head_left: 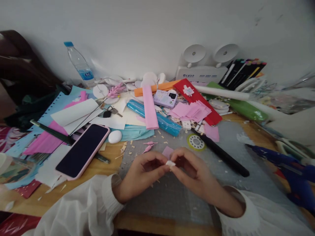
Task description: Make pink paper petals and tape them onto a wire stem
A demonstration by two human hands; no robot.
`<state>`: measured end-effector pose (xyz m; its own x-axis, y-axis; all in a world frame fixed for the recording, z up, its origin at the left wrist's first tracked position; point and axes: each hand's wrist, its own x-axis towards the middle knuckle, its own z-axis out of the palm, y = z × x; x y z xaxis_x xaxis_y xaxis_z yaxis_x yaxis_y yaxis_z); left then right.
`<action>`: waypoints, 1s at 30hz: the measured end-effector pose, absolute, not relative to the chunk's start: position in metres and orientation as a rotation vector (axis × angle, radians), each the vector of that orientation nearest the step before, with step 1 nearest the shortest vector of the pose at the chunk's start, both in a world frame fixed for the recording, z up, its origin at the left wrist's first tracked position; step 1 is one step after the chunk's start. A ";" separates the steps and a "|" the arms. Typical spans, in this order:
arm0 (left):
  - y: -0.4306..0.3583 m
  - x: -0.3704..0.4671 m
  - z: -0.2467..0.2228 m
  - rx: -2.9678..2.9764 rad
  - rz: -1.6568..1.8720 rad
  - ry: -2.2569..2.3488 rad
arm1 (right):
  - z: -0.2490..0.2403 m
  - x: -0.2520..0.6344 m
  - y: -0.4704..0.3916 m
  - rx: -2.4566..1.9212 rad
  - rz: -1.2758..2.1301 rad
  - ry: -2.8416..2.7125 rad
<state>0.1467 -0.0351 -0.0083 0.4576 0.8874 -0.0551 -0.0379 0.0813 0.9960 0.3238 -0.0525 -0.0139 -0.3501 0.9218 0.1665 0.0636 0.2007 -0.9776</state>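
My left hand (145, 173) and my right hand (194, 170) meet over the grey mat (157, 200). Between their fingertips they pinch a small white piece (170, 163), possibly paper. Just behind it a pink paper square (167, 151) lies on the mat, partly covered by my fingers. Small pink twisted pieces (148, 148) rest behind my left hand. A yellow-green ring with a white holed disc (196, 142) lies behind my right hand, beside a long black tool (223, 155).
A phone (83, 150) lies at the left, with a water bottle (80, 64) behind. Pink paper sheets (192, 110), a blue roll (167, 124) and a red strip (201, 101) are piled at the back. A blue glue gun (283, 160) is at the right.
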 end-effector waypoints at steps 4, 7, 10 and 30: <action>-0.033 0.146 -0.009 1.310 0.868 0.856 | -0.013 0.324 -0.051 -0.995 1.207 -1.661; -0.032 0.145 -0.010 1.447 0.911 0.874 | -0.014 0.325 -0.049 -1.023 1.174 -1.701; -0.033 0.144 -0.011 1.515 0.902 0.895 | -0.016 0.325 -0.048 -1.050 1.192 -1.719; -0.033 0.141 -0.009 1.128 0.890 0.601 | -0.017 0.323 -0.052 -0.844 1.496 -1.347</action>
